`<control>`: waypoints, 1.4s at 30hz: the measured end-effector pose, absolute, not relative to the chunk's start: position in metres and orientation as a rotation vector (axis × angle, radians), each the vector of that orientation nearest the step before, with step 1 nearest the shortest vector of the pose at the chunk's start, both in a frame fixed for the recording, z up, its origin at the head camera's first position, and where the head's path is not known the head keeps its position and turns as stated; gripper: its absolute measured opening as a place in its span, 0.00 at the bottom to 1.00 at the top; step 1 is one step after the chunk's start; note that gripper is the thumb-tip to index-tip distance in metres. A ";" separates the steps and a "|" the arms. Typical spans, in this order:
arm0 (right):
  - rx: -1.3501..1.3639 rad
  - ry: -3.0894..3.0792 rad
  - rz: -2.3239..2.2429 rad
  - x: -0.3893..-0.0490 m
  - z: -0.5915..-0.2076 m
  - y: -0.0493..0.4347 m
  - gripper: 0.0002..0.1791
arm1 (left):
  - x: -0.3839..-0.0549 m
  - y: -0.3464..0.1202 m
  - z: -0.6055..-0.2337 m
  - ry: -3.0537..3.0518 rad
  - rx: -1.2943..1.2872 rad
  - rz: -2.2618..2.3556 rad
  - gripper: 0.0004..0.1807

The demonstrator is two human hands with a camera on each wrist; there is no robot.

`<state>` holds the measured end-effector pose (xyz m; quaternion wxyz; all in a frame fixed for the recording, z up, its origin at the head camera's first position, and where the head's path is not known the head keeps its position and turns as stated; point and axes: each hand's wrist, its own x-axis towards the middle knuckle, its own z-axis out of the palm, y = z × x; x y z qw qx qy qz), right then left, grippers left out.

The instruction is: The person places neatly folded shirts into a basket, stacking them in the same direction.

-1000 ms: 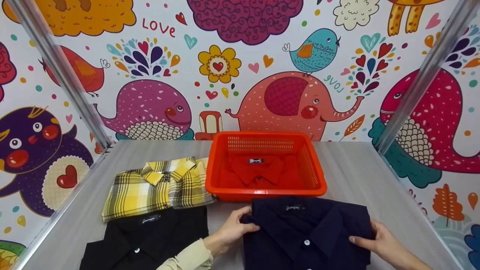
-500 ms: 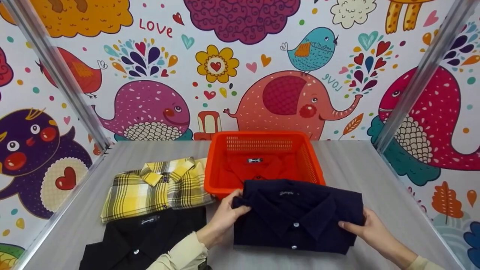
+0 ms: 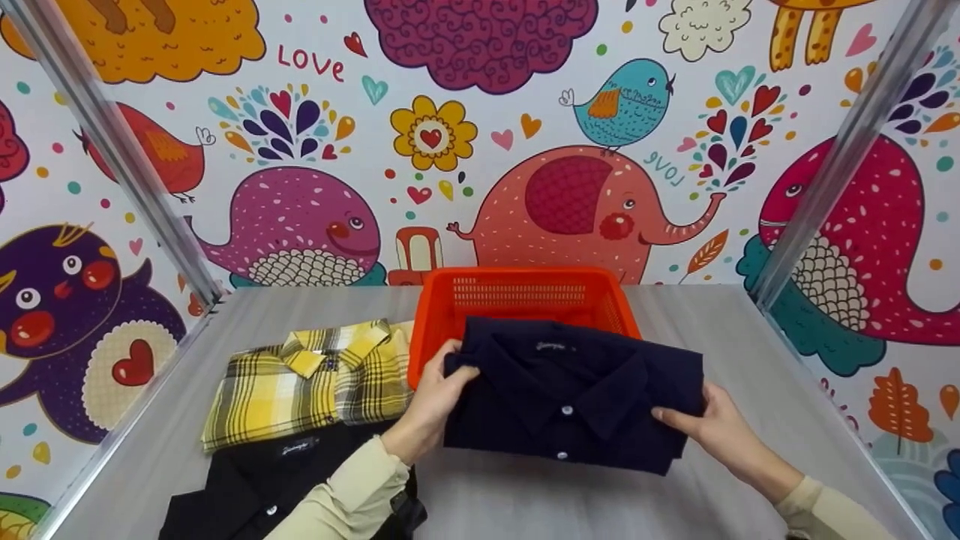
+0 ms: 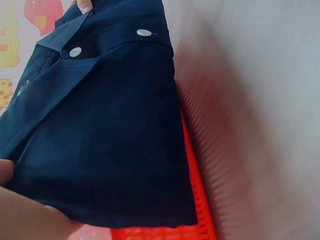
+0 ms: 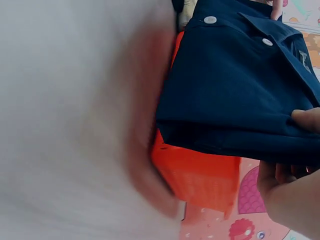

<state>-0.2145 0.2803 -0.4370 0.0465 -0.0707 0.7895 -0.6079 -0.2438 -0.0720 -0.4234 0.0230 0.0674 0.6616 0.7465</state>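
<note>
A folded navy shirt (image 3: 555,397) with white buttons is held up in front of the basket, overlapping its front rim in the head view. My left hand (image 3: 435,397) pinches its left edge, thumb on top. At the opposite edge my right hand (image 3: 731,431) grips it the same way, with fingers (image 5: 277,175) underneath in the right wrist view. Behind the shirt stands the red plastic basket (image 3: 630,319). The red shirt seen in it earlier is now hidden by the navy one.
On the table (image 3: 720,322) left of the basket lies a folded yellow plaid shirt (image 3: 300,390). A folded black shirt (image 3: 247,480) lies nearer, partly under my left sleeve (image 3: 352,487). Metal posts (image 3: 810,195) and a cartoon-patterned wall (image 3: 480,112) enclose the far side.
Both hands have lifted the navy shirt from the table and carried it forward and slightly left, over the basket's front rim in the head view. The other shirts stay put.
</note>
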 end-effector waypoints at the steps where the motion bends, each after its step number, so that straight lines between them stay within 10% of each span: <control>1: -0.214 2.413 -1.863 -0.216 -0.434 0.278 0.34 | -0.246 -0.073 -0.421 2.058 0.209 2.310 0.10; 42: -0.434 2.884 -1.360 -0.326 -0.378 0.237 0.34 | -0.330 -0.094 -0.384 2.623 0.079 1.843 0.10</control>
